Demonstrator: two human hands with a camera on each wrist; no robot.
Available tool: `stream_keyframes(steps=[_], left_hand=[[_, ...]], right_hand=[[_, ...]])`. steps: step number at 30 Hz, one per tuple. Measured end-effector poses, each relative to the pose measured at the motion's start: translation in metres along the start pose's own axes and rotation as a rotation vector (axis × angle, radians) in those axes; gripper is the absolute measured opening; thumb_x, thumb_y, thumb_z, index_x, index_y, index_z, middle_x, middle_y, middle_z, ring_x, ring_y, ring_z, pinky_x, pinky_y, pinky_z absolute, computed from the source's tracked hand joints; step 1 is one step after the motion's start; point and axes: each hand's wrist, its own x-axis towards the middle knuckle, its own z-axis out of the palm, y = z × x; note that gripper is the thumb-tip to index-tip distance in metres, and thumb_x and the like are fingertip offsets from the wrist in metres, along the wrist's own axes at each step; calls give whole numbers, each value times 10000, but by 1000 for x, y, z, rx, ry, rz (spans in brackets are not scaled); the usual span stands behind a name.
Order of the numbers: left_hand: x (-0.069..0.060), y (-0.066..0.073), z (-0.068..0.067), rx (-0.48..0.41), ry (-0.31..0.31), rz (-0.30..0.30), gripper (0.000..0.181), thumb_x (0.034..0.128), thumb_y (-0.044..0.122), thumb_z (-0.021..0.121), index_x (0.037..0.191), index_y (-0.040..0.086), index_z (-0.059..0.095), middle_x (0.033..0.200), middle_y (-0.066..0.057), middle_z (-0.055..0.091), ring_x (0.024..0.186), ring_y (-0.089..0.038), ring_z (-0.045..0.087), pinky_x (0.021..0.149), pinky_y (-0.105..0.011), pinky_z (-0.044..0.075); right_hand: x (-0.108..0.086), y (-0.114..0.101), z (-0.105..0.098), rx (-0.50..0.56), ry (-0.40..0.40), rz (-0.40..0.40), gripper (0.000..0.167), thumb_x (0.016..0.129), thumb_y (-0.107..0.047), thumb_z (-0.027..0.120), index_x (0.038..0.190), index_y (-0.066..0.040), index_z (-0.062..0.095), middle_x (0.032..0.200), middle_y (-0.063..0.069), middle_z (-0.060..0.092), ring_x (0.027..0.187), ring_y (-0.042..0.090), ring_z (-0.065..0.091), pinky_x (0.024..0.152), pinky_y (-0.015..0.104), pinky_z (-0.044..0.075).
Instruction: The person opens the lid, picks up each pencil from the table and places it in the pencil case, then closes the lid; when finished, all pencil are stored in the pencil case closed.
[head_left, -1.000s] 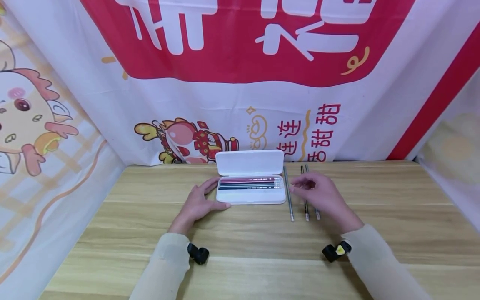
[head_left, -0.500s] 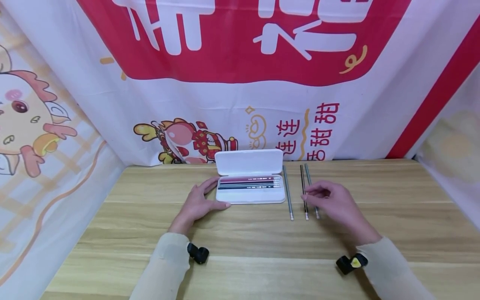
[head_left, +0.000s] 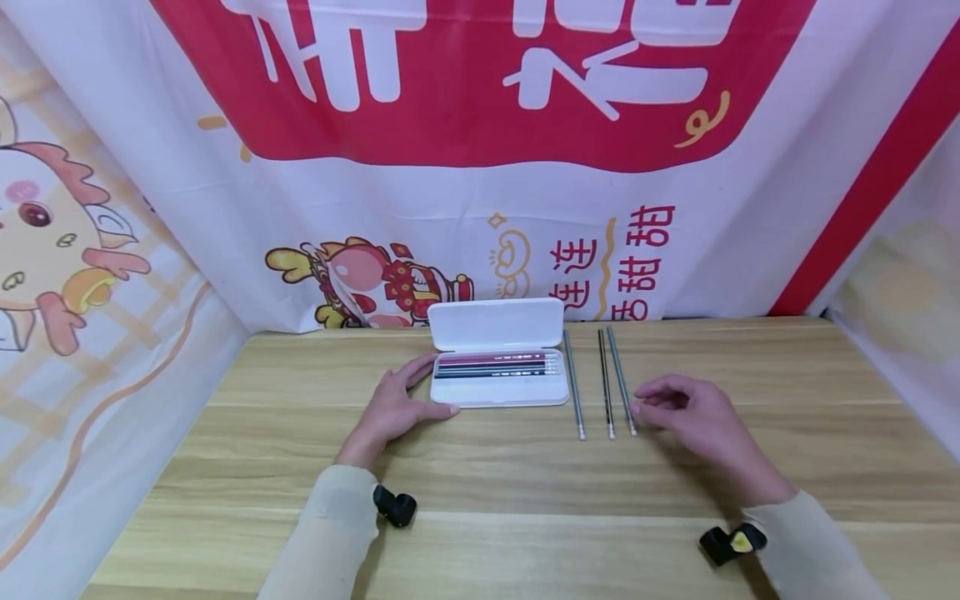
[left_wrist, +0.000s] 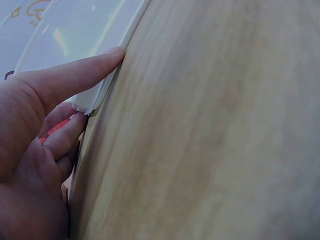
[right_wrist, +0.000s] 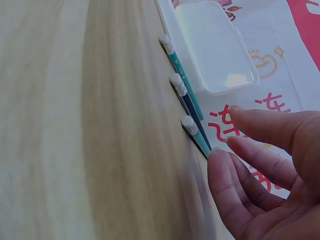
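Note:
A white pencil case [head_left: 501, 392] lies with its lid [head_left: 497, 325] raised, several pencils [head_left: 491, 366] in a row inside. My left hand [head_left: 393, 408] holds the case's left end, thumb along the front edge and fingers at the back left corner; the left wrist view shows the thumb [left_wrist: 75, 77] on the rim. To the right of the case lie a teal pencil [head_left: 573, 383], a black pencil [head_left: 606, 383] and another teal pencil [head_left: 622, 379], eraser ends toward me. Just right of them, my right hand [head_left: 693, 417] hovers with fingers loosely bent and nothing between them.
The wooden table [head_left: 480, 533] runs back to a printed cloth [head_left: 420, 200] hanging right behind the case. More cloth hangs along the left and right sides. A small black camera [head_left: 395, 506] sits on the left wrist, another [head_left: 731, 544] on the right.
My right hand has moved right and toward me, from beside the case past the loose pencils, uncovering them. The left hand stays on the case.

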Motion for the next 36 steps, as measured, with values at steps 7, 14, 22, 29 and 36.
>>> stream_keyframes(steps=[7, 14, 22, 29, 36], left_hand=[[0, 1, 0, 1, -3, -13, 933, 812, 382, 955, 1618, 306, 490, 1708, -9, 464, 1700, -392, 58, 1359, -672, -50], [-1, 2, 0, -1, -2, -18, 936, 815, 379, 955, 1621, 303, 486, 1710, -6, 460, 1701, -390, 63, 1356, -678, -48], [-1, 1, 1, 12, 1, -18, 942, 815, 393, 951, 1625, 302, 479, 1714, -13, 455, 1700, -380, 92, 1362, -665, -51], [0, 0, 1, 24, 3, -15, 950, 819, 408, 946, 1633, 300, 467, 1718, -13, 449, 1700, -366, 110, 1368, -648, -57], [1, -1, 1, 37, 5, -18, 949, 823, 414, 942, 1635, 313, 461, 1719, 0, 448, 1703, -346, 114, 1377, -625, -60]], right_hand=[[1, 5, -2, -20, -22, 33, 459, 962, -387, 823, 1272, -66, 714, 1181, 115, 744, 1054, 242, 671, 814, 284, 572], [2, 6, 0, -40, -46, 35, 453, 952, -387, 832, 1249, -65, 717, 1159, 108, 744, 1037, 234, 671, 831, 299, 562], [3, 6, 1, -90, -74, 25, 513, 902, -399, 875, 1242, -57, 700, 1154, 107, 732, 1022, 224, 667, 823, 295, 566], [3, 4, 5, -116, -63, 25, 516, 888, -392, 892, 1229, -59, 692, 1134, 109, 707, 991, 233, 626, 817, 309, 560], [3, 3, 7, -145, -46, 16, 441, 898, -338, 889, 1185, -60, 702, 1084, 101, 705, 950, 230, 618, 802, 311, 555]])
